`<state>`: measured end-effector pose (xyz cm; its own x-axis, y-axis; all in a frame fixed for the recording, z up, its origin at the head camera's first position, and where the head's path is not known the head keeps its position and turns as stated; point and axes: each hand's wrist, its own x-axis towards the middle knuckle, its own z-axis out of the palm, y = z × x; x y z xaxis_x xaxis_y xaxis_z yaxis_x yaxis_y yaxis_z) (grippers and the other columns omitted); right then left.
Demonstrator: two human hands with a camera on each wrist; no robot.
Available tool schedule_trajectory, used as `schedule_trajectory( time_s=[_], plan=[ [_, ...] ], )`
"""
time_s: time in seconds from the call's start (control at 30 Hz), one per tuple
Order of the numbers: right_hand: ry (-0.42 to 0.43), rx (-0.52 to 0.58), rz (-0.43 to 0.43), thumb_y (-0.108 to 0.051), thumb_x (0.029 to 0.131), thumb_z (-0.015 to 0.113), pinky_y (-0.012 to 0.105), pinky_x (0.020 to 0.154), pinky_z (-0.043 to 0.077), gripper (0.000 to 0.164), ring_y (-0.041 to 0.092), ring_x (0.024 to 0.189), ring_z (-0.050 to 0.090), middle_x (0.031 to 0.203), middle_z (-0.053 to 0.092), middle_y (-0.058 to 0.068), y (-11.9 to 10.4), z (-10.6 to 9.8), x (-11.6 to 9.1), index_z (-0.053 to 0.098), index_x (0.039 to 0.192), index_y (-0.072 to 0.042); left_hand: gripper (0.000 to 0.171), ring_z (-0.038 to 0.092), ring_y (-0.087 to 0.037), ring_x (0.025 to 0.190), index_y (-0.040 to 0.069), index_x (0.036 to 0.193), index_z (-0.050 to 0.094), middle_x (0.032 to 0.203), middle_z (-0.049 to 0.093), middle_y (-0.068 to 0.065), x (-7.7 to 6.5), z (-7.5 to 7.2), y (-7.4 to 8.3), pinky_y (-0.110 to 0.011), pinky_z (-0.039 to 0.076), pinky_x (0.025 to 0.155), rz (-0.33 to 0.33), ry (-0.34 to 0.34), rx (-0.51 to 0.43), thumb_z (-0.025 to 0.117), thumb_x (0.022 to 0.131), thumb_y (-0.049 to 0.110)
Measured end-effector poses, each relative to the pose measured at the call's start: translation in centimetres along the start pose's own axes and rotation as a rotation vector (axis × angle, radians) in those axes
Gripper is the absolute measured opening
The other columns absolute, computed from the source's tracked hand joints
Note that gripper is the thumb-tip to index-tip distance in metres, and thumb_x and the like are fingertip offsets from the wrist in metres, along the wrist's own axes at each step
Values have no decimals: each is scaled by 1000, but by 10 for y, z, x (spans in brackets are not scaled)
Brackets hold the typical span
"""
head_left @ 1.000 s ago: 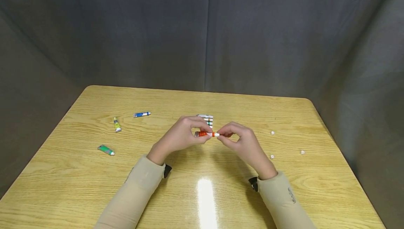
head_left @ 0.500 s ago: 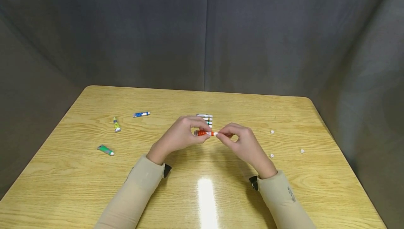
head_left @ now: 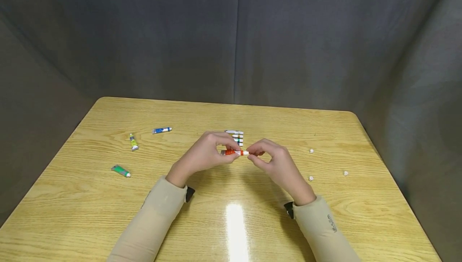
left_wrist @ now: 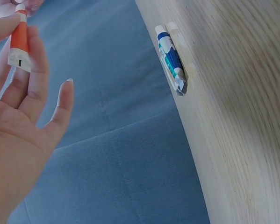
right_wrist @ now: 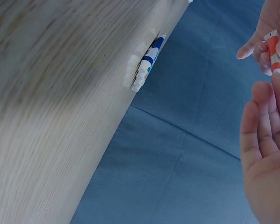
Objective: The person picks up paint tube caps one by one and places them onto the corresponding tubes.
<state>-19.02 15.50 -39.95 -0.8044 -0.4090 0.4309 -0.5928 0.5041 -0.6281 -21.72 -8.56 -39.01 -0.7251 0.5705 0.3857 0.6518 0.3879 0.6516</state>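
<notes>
Head view, centre of the frame: little has shifted in the last second. The orange paint tube (head_left: pixel 229 153) is level above the worktop (head_left: pixel 361 222); the change is at its tip, where more of the white cap (head_left: pixel 246 153) shows than half a second ago, the right fingertips now sitting nearer its outer end. The left hand (head_left: pixel 203 153) has its grip pinching the tube's middle, and the right hand (head_left: pixel 277 161) has its grip pinching the end of the cap. I read that as a resettled hold, with the cap apparently on the tube and the work there unfinished. Three loose white caps (head_left: pixel 312 151) lie at right of frame, matching in number the green tube (head_left: pixel 120 170), yellow tube (head_left: pixel 133 141) and blue tube (head_left: pixel 161 130) at left.
</notes>
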Motion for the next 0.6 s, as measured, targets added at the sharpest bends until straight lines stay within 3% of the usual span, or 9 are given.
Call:
schedule_trajectory(
  time_s=[0.37,0.6],
  plan=[
    [8,-17,-25,-11,94,76,31,80,59,5,13,89,70,96,76,-1,0,0,0,78,98,-11,12,66,-9,91,14,98,81,100,77,3,1,4,2,-25,58,84,29,20,17,80,88,7],
    [5,-15,12,-12,94,76,30,78,59,7,13,89,71,97,76,-1,0,-1,-1,78,101,-11,12,66,-9,89,14,97,81,100,76,3,1,5,1,-31,60,83,41,29,36,80,88,8]
  ],
)
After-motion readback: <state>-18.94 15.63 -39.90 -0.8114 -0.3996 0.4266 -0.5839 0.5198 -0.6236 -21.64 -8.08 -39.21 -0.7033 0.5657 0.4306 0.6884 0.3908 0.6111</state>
